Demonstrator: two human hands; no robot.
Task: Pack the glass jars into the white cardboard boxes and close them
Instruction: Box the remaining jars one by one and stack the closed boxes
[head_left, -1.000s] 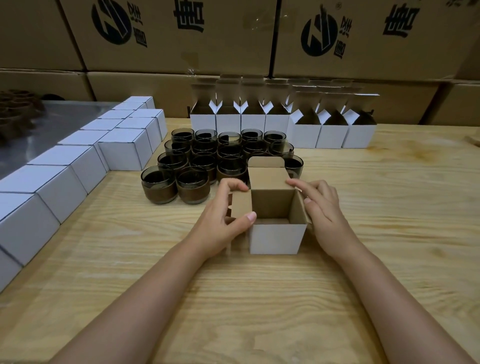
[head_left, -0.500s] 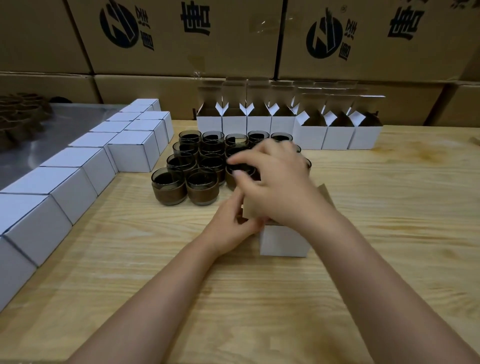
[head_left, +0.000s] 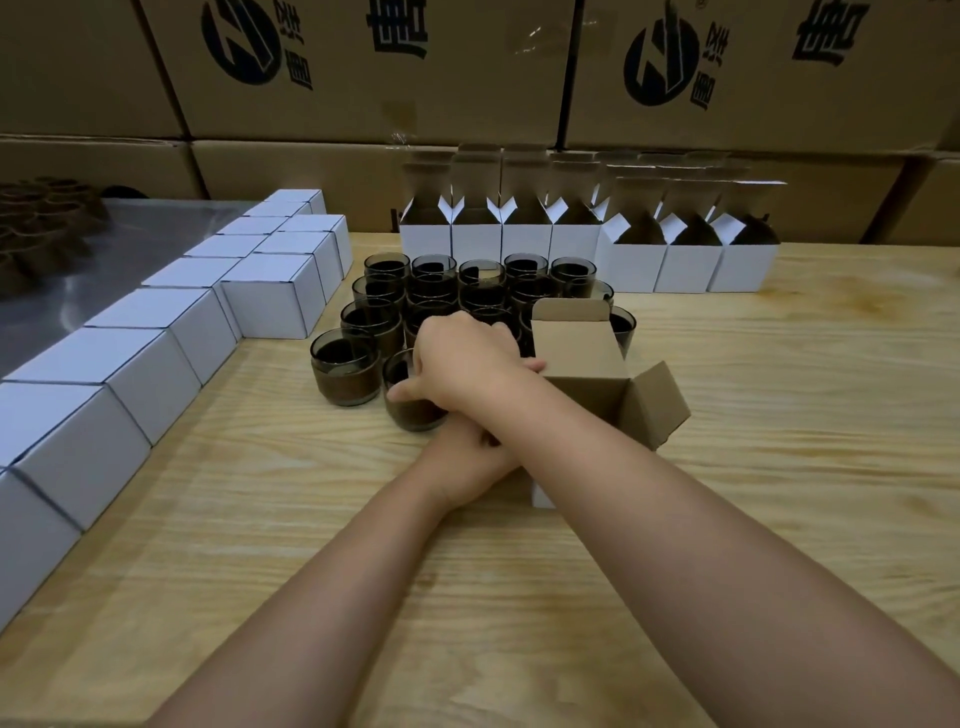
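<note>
My right hand (head_left: 467, 358) is curled round one jar (head_left: 415, 415) at the front of the bunch. My thumb is on the near side and my fingers are over the top and far side. The jar looks like it is sitting on the worktop (head_left: 779, 467).

My left hand (head_left: 462, 462) is tucked under my right arm, next to the open box (head_left: 587, 358). I can't see its fingers, so I can't tell if it is holding the box.

Here is what could go wrong.

The jar is glass and smooth. If I hold it too loosely, it could slip and bang down on the worktop.

The neighbour jar (head_left: 345, 371) is just beside it, and the other jars (head_left: 478, 280) are packed close behind. If I pull it sideways and not up, I could knock them together.

My arms are crossed. To get the jar to the box, I have to bring it back over my left hand. I could bump my own wrist on the way.

The box is light and its flaps stick up. One side flap (head_left: 660, 405) leans out. If the jar hits a flap or the edge, the box could tip or slide away, most of all if my left hand is not holding it firmly.

If the jar goes in crooked, it may jam, and then the lid won't shut.
</note>
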